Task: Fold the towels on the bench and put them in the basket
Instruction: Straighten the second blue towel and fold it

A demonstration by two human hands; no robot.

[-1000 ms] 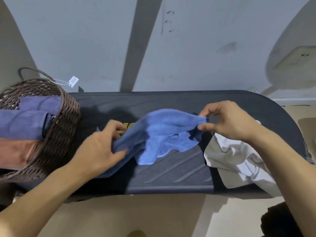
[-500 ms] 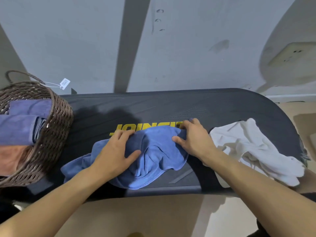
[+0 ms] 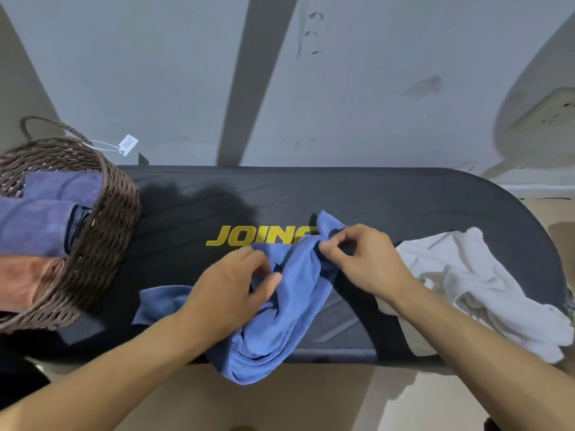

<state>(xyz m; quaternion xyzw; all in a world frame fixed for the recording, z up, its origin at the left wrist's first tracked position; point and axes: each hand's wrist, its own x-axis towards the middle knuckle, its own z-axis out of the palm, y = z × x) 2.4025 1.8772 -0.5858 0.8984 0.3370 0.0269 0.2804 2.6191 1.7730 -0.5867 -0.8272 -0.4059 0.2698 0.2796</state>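
Towel-folding update: the blue towel [image 3: 280,306] is bunched in a rope-ish heap in the middle of the black worktop [image 3: 389,197], with its lower end drooping over the near edge. The left hand [image 3: 230,293] has its fingers curled into the cloth and is pinching a fold near the middle, while the right hand [image 3: 364,259] pinches the far end just past its fingertips, where a corner pokes up toward the wall. My guess is both hands are hunting for corners, because you can't get a clean fold until the thing is stretched flat, and right now it's twisted. The white towel [image 3: 466,284] sits crumpled just beyond the right wrist, touching nothing blue, so it's probably waiting its turn. Way out past the left hand, the wicker basket [image 3: 102,244] already holds folded purple and orange cloths, and it sits on the worktop end so finished pieces only need a short carry. Next move probably needs a pull apart to open the towel.
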